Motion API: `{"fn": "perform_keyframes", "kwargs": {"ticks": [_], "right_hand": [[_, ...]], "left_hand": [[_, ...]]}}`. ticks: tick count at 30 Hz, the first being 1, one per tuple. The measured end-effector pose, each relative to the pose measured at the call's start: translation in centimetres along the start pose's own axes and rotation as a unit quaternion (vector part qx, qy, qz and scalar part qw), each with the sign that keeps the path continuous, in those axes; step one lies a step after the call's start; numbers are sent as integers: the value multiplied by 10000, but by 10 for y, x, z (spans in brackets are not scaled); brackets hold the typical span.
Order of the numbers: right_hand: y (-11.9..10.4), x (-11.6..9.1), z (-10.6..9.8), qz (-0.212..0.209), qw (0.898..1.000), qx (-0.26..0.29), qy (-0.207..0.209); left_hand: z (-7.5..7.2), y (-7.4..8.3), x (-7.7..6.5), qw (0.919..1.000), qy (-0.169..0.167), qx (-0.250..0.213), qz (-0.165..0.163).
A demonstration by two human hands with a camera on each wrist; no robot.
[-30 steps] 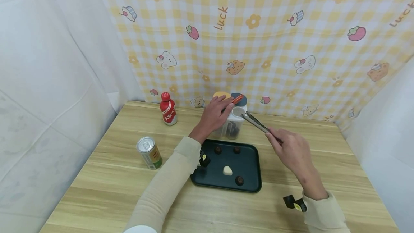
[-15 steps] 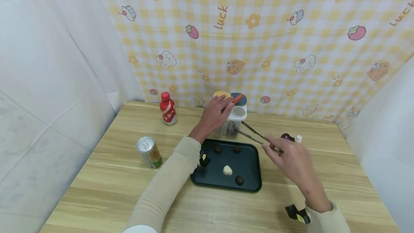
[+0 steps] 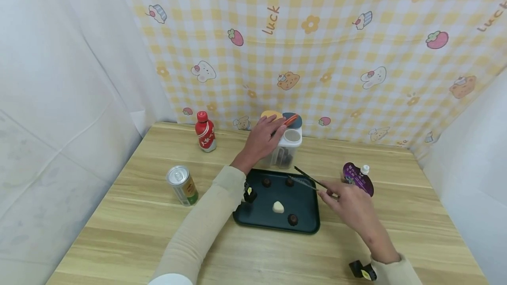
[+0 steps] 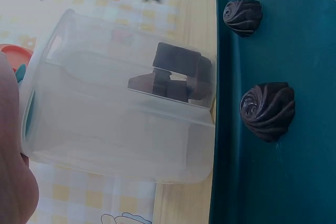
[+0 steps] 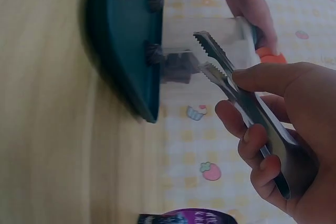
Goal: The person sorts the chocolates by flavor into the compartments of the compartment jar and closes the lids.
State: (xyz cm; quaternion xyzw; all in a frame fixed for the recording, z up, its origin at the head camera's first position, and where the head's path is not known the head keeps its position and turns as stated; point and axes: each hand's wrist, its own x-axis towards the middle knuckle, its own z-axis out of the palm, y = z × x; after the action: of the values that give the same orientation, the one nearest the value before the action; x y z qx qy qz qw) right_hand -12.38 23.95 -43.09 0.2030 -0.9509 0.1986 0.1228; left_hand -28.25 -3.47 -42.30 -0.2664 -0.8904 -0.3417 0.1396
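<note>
My right hand [image 3: 348, 201] holds metal tongs [image 5: 247, 103]. Their serrated tips stand apart with nothing between them, over the far right part of the dark tray [image 3: 253, 221]. My left hand [image 3: 263, 137] rests with its fingers across the top of a clear plastic container [image 4: 110, 129], beside a raised orange lid [image 3: 291, 121]. A round opening [image 3: 292, 135] shows at the container's front right. Dark chocolate pieces [image 4: 176, 59] lie in the container's lower part. On the tray are swirled dark chocolates [image 4: 269, 111] and one white piece [image 3: 278, 207].
A red bottle [image 3: 205, 133] and a can [image 3: 182, 186] stand to the left. A purple spouted pouch [image 3: 356, 179] lies on the wooden table [image 3: 400, 214] beyond my right hand. Behind the container hangs a checked cloth [image 3: 336, 56].
The tongs have moved from the container's opening down toward the tray, and their tips have spread apart. My right hand has shifted, uncovering the purple pouch. My left hand stays in place.
</note>
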Motion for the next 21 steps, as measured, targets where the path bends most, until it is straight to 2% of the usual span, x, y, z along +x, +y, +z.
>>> {"fn": "perform_keyframes", "kwargs": {"ticks": [11, 21], "right_hand": [[7, -5, 17, 373, 9975, 130, -588], [8, -5, 25, 419, 9966, 50, -703]], "left_hand": [[-1, 2, -1, 10000, -20, -30, -18], [-3, 3, -1, 10000, -41, -55, 0]]}}
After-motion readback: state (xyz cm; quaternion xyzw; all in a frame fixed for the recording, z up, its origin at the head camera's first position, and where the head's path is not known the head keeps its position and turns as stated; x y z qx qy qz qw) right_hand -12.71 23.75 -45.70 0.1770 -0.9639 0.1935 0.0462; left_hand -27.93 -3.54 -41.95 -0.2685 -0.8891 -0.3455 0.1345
